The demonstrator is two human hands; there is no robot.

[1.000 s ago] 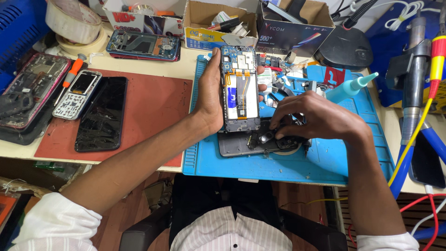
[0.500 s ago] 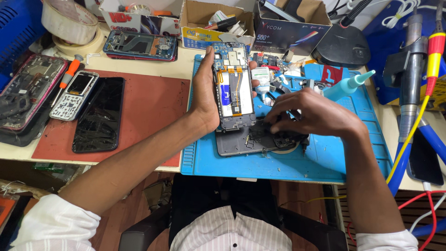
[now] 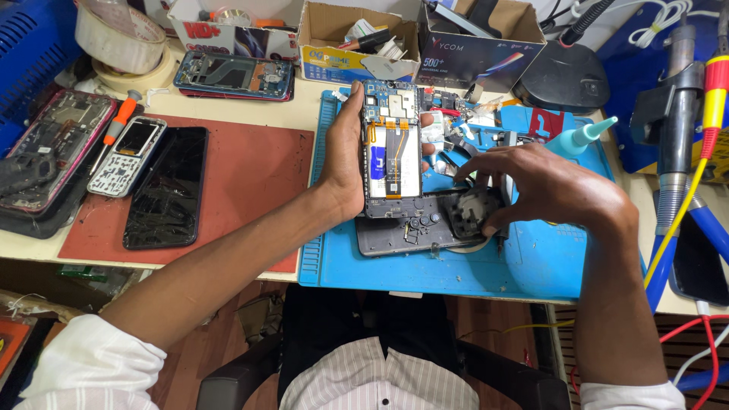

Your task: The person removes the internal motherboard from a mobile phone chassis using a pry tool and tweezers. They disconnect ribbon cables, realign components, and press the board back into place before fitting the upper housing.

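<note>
My left hand (image 3: 345, 156) grips an opened phone (image 3: 392, 148) by its side, back cover off, showing the circuit board and battery, held over the blue work mat (image 3: 425, 266). My right hand (image 3: 550, 186) reaches down with curled fingers onto a dark plastic part (image 3: 472, 209) that lies on the grey back cover (image 3: 410, 231) flat on the mat. Whether the fingers pinch that part or only touch it is unclear. Small parts and tools lie behind both hands on the mat.
A red mat (image 3: 243, 171) at left carries a black phone (image 3: 167, 186) and a small keypad phone (image 3: 125, 156). More opened phones (image 3: 231, 74), tape rolls (image 3: 114, 38) and cardboard boxes (image 3: 357, 34) line the back. A glue bottle (image 3: 581, 138) and soldering tools (image 3: 680, 114) stand at right.
My left hand has tilted the opened phone slightly and kept it over the mat. My right hand has shifted a little on the dark part by the back cover.
</note>
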